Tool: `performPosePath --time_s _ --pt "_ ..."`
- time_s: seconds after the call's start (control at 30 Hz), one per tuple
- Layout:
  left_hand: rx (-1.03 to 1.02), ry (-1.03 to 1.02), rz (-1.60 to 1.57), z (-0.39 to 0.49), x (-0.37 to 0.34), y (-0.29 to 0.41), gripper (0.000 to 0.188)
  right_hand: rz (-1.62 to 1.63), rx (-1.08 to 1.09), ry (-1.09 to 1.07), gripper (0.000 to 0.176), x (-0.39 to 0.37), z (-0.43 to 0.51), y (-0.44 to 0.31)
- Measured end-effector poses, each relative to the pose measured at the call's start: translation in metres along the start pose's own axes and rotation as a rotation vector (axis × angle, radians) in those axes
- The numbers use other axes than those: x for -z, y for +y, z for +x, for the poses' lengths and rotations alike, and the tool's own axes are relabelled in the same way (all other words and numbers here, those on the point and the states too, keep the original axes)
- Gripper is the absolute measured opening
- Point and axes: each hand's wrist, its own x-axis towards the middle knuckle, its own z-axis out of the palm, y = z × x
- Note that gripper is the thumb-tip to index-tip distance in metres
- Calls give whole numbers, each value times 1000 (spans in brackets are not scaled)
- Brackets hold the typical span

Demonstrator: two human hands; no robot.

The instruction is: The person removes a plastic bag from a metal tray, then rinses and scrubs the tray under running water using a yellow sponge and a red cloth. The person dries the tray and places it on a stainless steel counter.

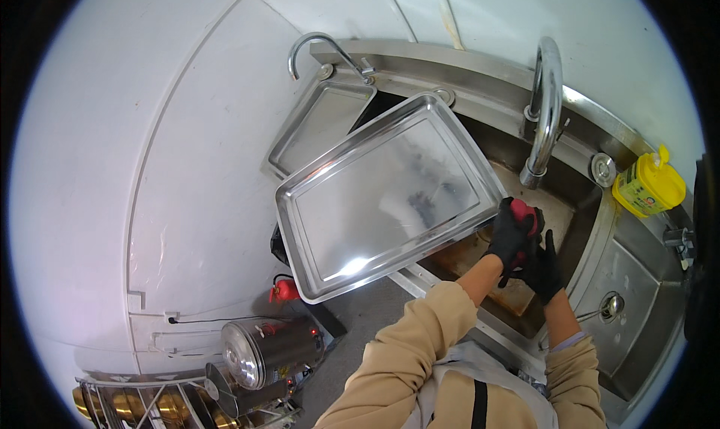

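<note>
My left hand point(509, 238), in a black glove, grips a bunched red cloth point(523, 208) above the middle sink basin. Close beneath it, my right hand point(543, 271), also black-gloved, has its fingers curled around the lower part of the same cloth. Between the two hands a little red shows; most of the cloth is hidden. Beside my left hand, a large shallow stainless steel tray point(382, 198) lies tilted across the sink's left part, its corner close to the glove. The basin point(554, 204) below has brown stains on its floor.
A second steel tray point(323, 117) lies farther left. A chrome faucet point(545, 108) arches over the basin, with another faucet point(332, 41) behind the trays. At right stand a yellow container point(649, 184) and a smaller basin point(635, 266) with a ladle point(613, 304). A red fire extinguisher point(285, 289) is below left.
</note>
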Motion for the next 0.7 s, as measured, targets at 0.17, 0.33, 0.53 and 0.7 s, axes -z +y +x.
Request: performPosePath --time_s 0.17,0.33,0.53,0.7 --pt "-399 -139 441 -23 -4 -19 62 201 170 89 69 -15 -6 16" --pt "-493 -283 680 -65 15 -5 75 -271 311 109 61 29 -11 9" --pt "-1041 -313 902 -56 32 -15 71 -507 11 -40 67 12 -40 -14" --pt "-1171 -573 771 -32 21 13 57 -782 -214 -34 37 -4 -41 -28"
